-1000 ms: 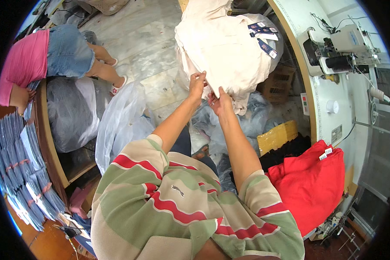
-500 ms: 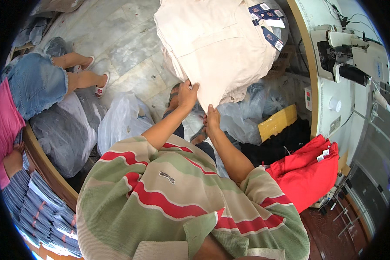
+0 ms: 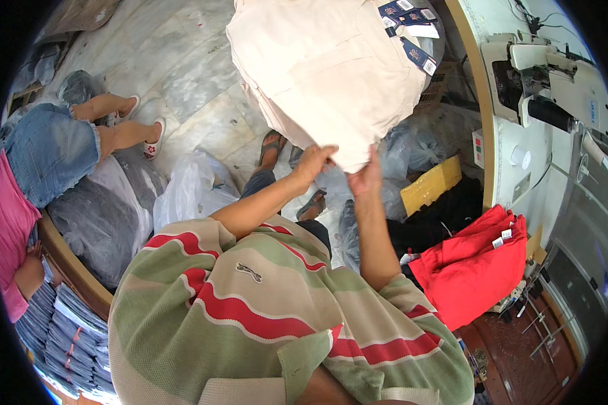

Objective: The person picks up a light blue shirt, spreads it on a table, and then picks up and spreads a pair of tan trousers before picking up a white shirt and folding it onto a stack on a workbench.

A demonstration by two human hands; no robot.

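Observation:
A thick pile of cream garments (image 3: 324, 64) lies in front of me, with seams across the top one. Its near end narrows to a rounded tip between my hands. At the left edge of that tip, my left hand (image 3: 315, 163) is closed on the cloth, fingers and thumb pinched together. On the other side my right hand (image 3: 365, 178) grips the end of the same garment, thumb upward and the fingers partly hidden. Dark blue hang tags (image 3: 407, 17) lie at the pile's far right corner.
A sewing machine (image 3: 564, 91) stands on the white table (image 3: 513, 179) at right. Red garments (image 3: 476, 266) and a yellow packet (image 3: 431, 187) lie nearby. Plastic bags (image 3: 194, 183) sit on the floor. At left is another person in denim shorts (image 3: 57, 152), beside stacked blue garments (image 3: 64, 331).
Both hands have shifted right along the near end of the cream garment, and its pointed corner now looks blunter. The pile appears slightly further left. The other person has barely moved.

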